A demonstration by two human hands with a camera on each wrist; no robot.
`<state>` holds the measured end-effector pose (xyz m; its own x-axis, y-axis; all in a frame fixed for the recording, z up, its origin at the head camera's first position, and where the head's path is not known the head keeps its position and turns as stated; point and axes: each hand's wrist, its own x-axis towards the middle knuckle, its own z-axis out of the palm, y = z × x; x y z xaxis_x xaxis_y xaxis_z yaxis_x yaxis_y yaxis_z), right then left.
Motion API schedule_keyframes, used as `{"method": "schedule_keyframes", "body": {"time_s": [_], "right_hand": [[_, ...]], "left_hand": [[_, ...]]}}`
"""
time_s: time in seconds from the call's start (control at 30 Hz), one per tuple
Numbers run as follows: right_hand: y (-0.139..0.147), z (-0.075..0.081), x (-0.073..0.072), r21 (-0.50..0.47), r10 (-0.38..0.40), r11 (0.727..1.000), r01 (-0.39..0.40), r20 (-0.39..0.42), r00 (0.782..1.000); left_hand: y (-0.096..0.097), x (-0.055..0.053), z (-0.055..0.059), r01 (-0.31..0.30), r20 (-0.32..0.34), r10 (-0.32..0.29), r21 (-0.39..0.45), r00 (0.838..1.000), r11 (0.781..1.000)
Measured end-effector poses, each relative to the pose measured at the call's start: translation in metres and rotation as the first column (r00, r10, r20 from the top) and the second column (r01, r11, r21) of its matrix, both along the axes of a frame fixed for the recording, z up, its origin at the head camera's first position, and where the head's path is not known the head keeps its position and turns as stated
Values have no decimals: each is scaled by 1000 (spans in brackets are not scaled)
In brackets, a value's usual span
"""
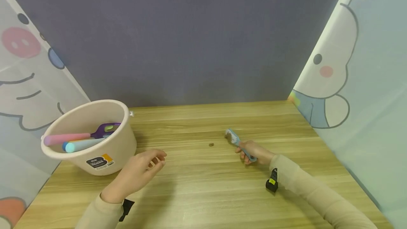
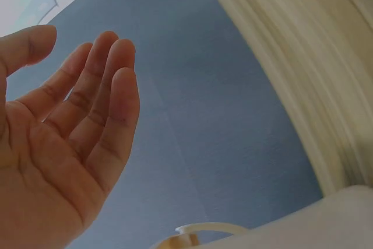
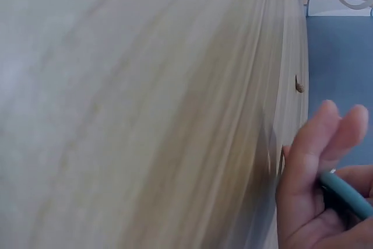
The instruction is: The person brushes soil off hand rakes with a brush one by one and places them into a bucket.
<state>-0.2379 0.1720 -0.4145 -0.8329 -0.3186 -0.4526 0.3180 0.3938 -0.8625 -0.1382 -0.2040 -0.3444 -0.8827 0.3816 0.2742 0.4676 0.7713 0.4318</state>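
My right hand (image 1: pixel 254 150) grips the handle of a small blue brush (image 1: pixel 248 154), whose head with white and brownish bristles points away to the upper left. In the right wrist view the fingers (image 3: pixel 300 179) curl round the blue-green handle (image 3: pixel 349 195); the bristles are out of sight there. A small brown clump (image 1: pixel 211 145) lies on the table left of the brush head. My left hand (image 1: pixel 135 172) hovers above the table beside the bucket, holding nothing. Its fingers (image 2: pixel 119 100) are loosely bent in the left wrist view, the thumb apart from them.
A white bucket (image 1: pixel 122 151) stands at the left of the wooden table (image 1: pixel 197 193). It holds a pink-handled tool (image 1: pixel 68 138), a purple-handled one (image 1: pixel 103 130) and a light-blue-handled one (image 1: pixel 82 145). A dark panel (image 1: pixel 190 45) rises behind; cartoon-print sheets (image 1: pixel 378 80) flank both sides.
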Motion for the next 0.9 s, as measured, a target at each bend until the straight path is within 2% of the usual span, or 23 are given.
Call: {"method": "schedule_keyframes", "body": {"time_s": [0.17, 0.3, 0.43, 0.6, 0.9], "right_hand": [[1, -1, 1, 2, 9, 1000, -9, -17, 1000], [-3, -1, 1, 78, -5, 997, 12, -79, 997], [-7, -4, 0, 165, -9, 986, 34, -148, 989], [-10, -9, -2, 208, -6, 977, 45, -183, 983], [-12, -12, -2, 321, 74, 947, 24, -289, 954]], "left_hand": [[2, -4, -10, 26, 91, -27, 9, 995, 1000], [2, -7, -18, 42, 135, -44, 13, 990, 999], [2, -7, -23, 43, 145, -45, 16, 988, 999], [1, -5, -27, 41, 152, -44, 25, 987, 999], [-1, -2, -33, 37, 149, -40, 29, 988, 999]]}}
